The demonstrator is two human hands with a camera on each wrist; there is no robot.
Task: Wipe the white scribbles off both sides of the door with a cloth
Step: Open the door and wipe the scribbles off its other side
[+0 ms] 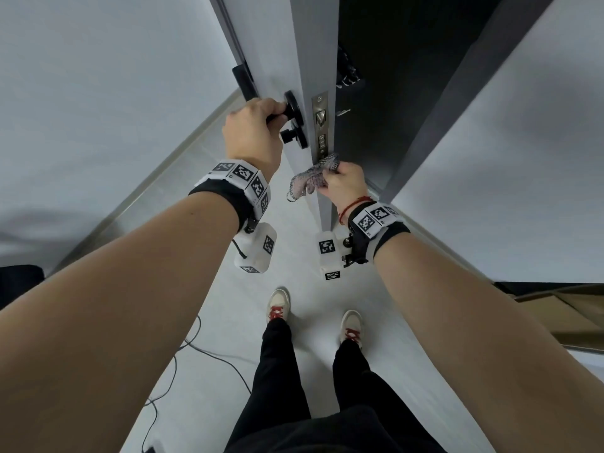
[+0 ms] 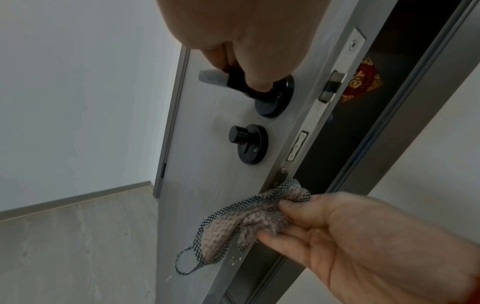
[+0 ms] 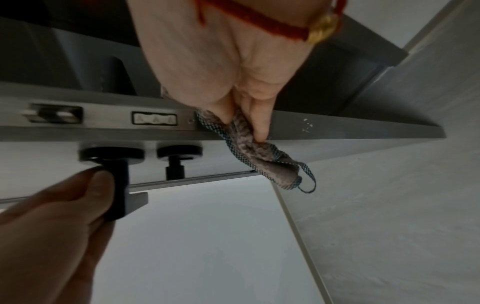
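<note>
- Left hand (image 1: 253,132) grips lever handle (image 2: 233,82), apparently steadying the door (image 2: 207,185) ajar
- Right hand (image 1: 344,184) pinches bunched cloth (image 2: 249,218) against door's latch edge
- White flecks (image 3: 306,125) remain just beside cloth

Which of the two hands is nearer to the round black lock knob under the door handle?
Left. The left hand grips the door handle directly above the lock knob. The right hand holds the cloth lower down, at the door's edge.
</note>
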